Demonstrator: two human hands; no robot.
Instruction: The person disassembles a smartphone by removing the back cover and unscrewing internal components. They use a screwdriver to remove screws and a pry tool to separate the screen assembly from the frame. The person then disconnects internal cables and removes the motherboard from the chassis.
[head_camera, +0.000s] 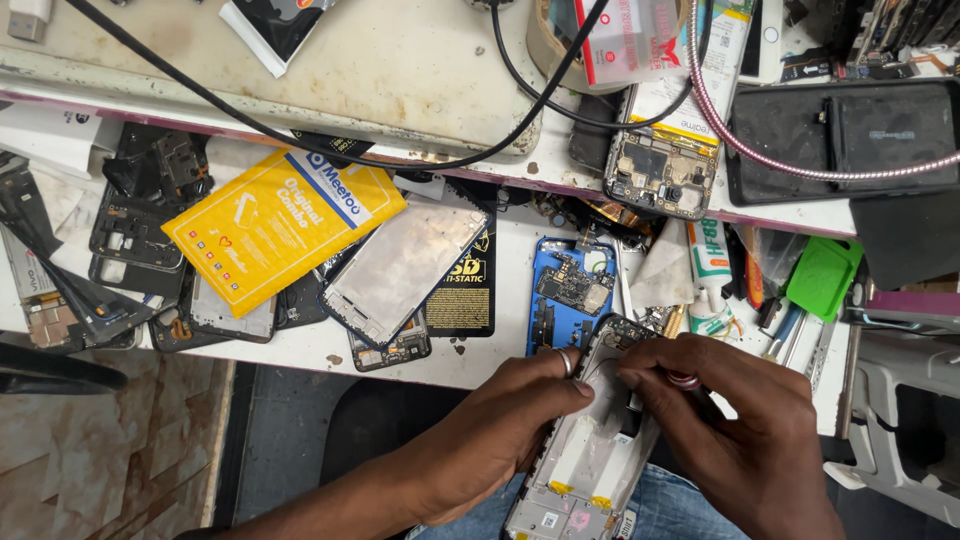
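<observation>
Both hands are on one opened phone frame, which lies over the lap just off the front edge of the bench. The left hand is curled around the frame's left side, thumb pressed on its pale inside. The right hand has its fingers pinched together on a small red-banded tool, tip down at the frame's upper end. There is tight room here: the bench edge is crowded right to the lip. Just beyond the hands lies one blue phone body, one yellow packet sits left, and one green tool right. Two black cables cross the upper shelf.
</observation>
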